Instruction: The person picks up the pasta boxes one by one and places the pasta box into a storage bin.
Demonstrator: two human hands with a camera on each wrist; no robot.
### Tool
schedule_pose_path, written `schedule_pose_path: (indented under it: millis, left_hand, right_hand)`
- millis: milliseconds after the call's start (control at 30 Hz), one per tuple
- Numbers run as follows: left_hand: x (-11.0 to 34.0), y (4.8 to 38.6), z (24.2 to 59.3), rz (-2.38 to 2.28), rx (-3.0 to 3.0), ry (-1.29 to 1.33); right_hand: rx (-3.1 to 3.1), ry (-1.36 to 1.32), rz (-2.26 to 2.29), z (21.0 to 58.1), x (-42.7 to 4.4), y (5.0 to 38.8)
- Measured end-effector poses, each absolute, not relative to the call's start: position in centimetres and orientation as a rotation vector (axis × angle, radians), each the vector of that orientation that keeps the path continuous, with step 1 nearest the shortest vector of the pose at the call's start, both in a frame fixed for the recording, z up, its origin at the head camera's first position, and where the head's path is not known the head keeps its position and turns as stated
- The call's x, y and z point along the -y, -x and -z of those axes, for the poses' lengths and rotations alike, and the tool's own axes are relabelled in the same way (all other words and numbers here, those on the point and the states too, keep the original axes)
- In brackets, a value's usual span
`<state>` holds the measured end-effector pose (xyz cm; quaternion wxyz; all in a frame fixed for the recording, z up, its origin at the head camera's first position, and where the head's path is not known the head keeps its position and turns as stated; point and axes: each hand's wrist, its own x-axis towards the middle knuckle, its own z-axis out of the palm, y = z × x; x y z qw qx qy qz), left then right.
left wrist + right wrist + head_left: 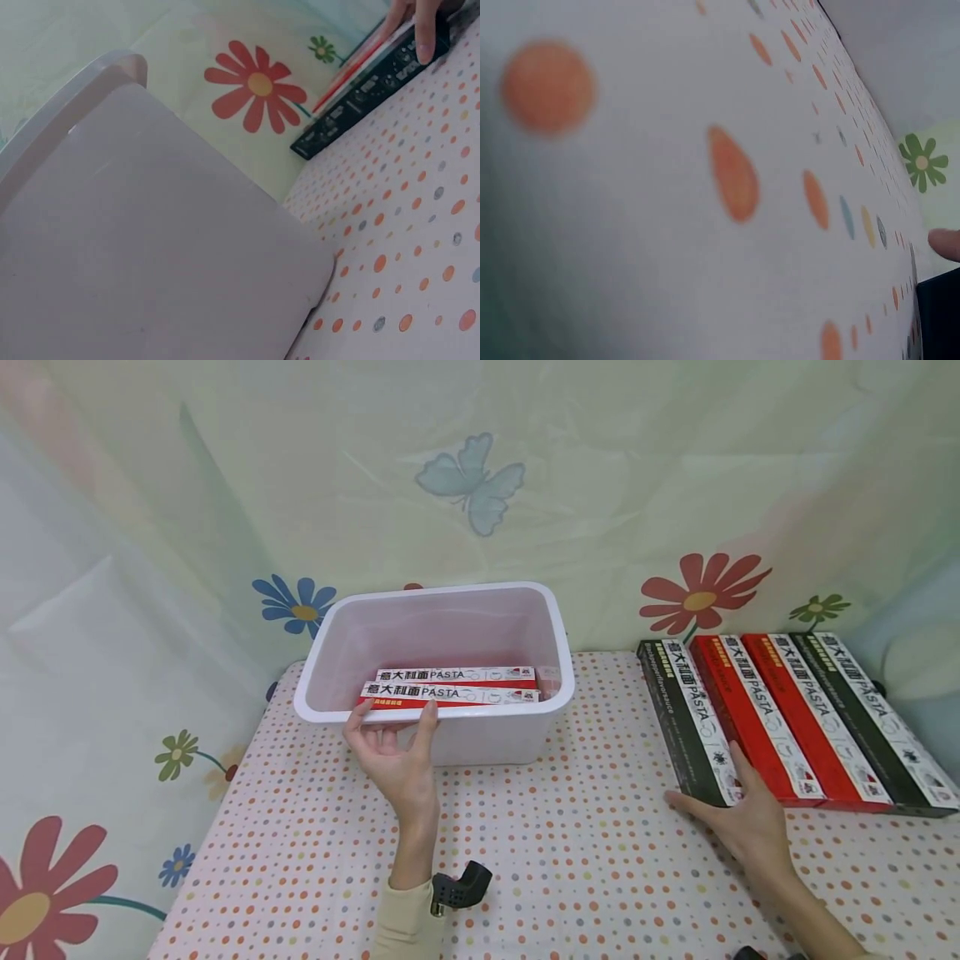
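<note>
Pinching the near end of a dark box (675, 727) with the right hand (753, 831), thumb on the side toward the tub (487, 739), fingers on the opposite side. Holding the tub's near rim with the left hand (401, 772). Lying to the right of the tub, on the dotted tablecloth (585, 860): first the dark box, then two red boxes (802, 727), then a second dark box (862, 731). Visible inside the tub: at least two pasta boxes (480, 694). Probably light, of stiff card, rather smooth, perhaps easy to dent. Best taken by both long sides, near the middle for balance, without hard squeezing. Readable on the white bands: "意大利面PASTA"; along the dark side, "pepperflavorsauce". Too small for certain reading: the yellow letters.
</note>
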<state>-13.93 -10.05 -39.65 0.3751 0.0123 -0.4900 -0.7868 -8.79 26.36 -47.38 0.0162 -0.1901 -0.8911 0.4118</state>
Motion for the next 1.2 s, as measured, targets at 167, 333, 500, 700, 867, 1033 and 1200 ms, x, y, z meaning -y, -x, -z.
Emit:
schedule_pose_path:
  millis: [167, 333, 500, 700, 867, 1033, 1200]
  left_hand:
    - [10.0, 13.8, 39.5, 2.015, 1.258, -0.039]
    - [10.2, 13.8, 39.6, 2.016, 1.258, -0.055]
    - [10.3, 13.8, 39.6, 2.014, 1.255, -0.059]
    - [10.2, 13.9, 39.6, 2.022, 1.274, -0.038]
    - [10.0, 13.9, 39.6, 2.03, 1.293, -0.05]
    - [10.0, 13.8, 39.7, 2.019, 1.303, -0.037]
    - [10.1, 13.9, 39.6, 2.017, 1.294, -0.018]
  right_hand:
    - [2.75, 0.592, -1.28, 47.2, -26.3, 8.8]
    - [2.733, 0.58, -1.267, 47.1, -25.9, 9.2]
    - [2.725, 0.625, -1.263, 47.3, -25.7, 9.4]
    - [2.684, 0.701, -1.31, 47.3, -25.9, 9.2]
    - [2.656, 0.772, -1.414, 47.1, -26.0, 8.3]
    - [2.699, 0.864, -1.441, 46.8, -26.0, 7.5]
    - [2.756, 0.887, -1.465, 45.9, -26.2, 6.6]
